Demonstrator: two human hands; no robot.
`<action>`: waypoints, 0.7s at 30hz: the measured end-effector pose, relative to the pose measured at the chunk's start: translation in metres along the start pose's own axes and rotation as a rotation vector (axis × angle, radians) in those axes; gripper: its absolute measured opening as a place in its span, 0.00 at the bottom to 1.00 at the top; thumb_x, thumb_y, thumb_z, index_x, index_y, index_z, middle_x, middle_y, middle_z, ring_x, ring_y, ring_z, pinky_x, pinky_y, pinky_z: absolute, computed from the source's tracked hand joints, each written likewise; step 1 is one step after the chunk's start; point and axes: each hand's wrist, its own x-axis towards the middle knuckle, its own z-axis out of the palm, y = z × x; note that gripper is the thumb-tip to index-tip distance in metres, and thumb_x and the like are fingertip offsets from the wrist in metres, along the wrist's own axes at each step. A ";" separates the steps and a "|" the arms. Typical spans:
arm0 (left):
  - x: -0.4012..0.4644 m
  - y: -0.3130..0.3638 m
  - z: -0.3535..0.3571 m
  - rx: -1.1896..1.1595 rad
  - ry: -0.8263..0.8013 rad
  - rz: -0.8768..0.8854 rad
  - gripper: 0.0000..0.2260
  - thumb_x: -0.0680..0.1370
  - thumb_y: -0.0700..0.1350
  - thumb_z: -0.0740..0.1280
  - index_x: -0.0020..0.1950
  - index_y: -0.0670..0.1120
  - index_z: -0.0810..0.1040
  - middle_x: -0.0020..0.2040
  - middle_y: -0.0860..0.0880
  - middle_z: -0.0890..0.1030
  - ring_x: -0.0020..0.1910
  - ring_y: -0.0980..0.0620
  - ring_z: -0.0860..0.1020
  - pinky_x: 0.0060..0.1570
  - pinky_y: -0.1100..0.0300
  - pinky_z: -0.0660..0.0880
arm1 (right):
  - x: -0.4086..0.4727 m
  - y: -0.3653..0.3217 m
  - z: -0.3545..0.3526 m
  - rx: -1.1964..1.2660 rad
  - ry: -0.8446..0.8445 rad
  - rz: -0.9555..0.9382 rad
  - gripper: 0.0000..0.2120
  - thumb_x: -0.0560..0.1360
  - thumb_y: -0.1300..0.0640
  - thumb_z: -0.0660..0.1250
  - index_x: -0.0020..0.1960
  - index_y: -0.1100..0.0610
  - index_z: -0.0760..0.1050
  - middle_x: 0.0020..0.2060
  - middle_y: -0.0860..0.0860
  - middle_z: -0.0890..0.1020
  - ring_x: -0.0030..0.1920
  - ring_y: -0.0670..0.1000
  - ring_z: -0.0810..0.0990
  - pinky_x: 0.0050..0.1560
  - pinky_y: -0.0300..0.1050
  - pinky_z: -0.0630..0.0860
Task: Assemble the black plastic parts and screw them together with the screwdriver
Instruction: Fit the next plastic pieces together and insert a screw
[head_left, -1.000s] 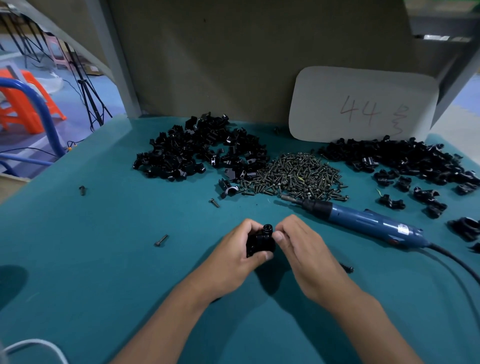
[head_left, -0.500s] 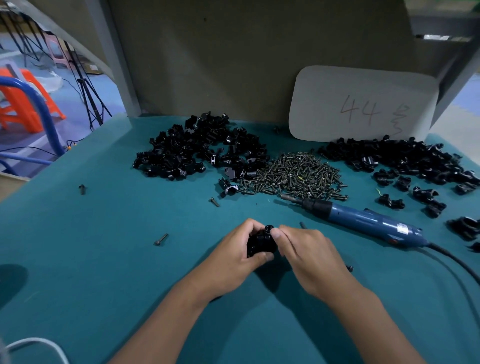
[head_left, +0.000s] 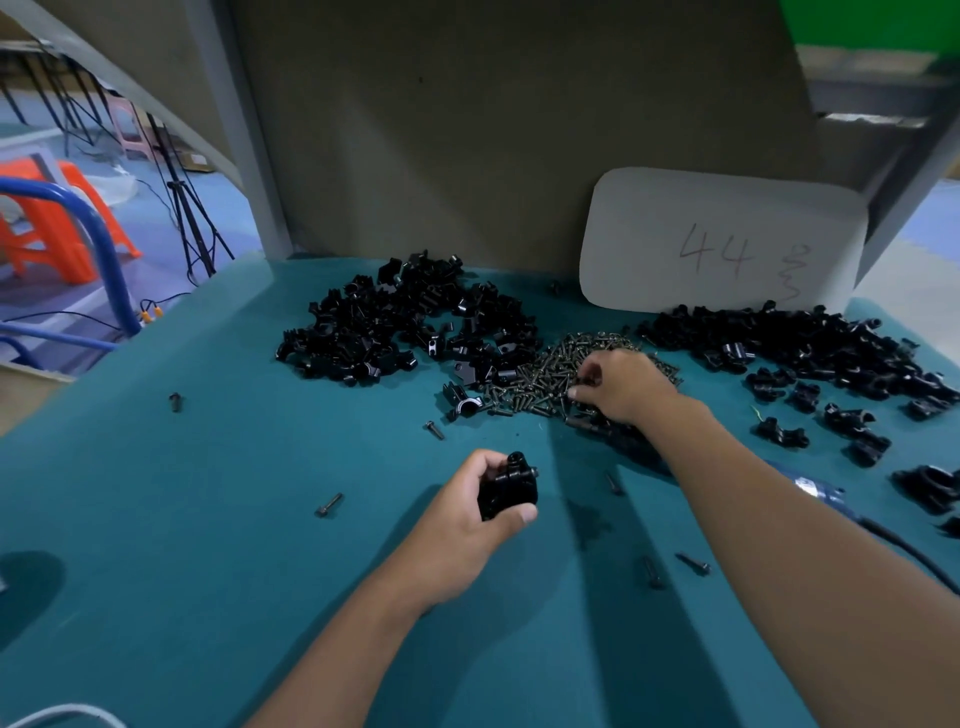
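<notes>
Two hands were busy: the left hand (head_left: 462, 525) clamped the paired parts (head_left: 506, 486) above the worktop (head_left: 208, 519), the right hand (head_left: 618, 384) pinched into the screws (head_left: 545, 374), whose tangle could yield several, or make it fumble.

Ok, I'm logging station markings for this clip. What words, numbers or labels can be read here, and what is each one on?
"44": handwritten on the white board that leans against the back wall behind the piles of black parts.
A handwritten scribble to the right of the 44, on the same board: too faint to read.
A small label on the blue screwdriver, mostly hidden behind the right forearm: too small and blurred to read.
No other text shows.
</notes>
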 end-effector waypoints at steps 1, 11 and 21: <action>0.000 0.000 -0.001 -0.018 -0.004 -0.010 0.11 0.76 0.55 0.70 0.56 0.60 0.73 0.49 0.54 0.79 0.44 0.57 0.77 0.47 0.58 0.75 | 0.006 -0.001 0.001 -0.022 -0.028 0.007 0.15 0.78 0.45 0.71 0.60 0.53 0.78 0.56 0.54 0.81 0.55 0.56 0.79 0.59 0.52 0.78; 0.003 0.007 -0.002 -0.232 0.043 -0.052 0.12 0.80 0.40 0.70 0.61 0.47 0.72 0.50 0.51 0.87 0.39 0.57 0.79 0.44 0.64 0.75 | -0.002 0.004 -0.006 0.052 0.152 0.066 0.06 0.80 0.59 0.69 0.56 0.51 0.79 0.49 0.52 0.84 0.51 0.55 0.81 0.54 0.53 0.81; 0.003 0.007 -0.002 -0.232 0.053 -0.045 0.12 0.80 0.42 0.70 0.63 0.49 0.75 0.49 0.49 0.87 0.38 0.57 0.78 0.43 0.66 0.74 | -0.030 0.020 -0.008 0.341 0.433 0.027 0.13 0.83 0.65 0.57 0.62 0.56 0.75 0.50 0.54 0.83 0.51 0.58 0.81 0.50 0.59 0.80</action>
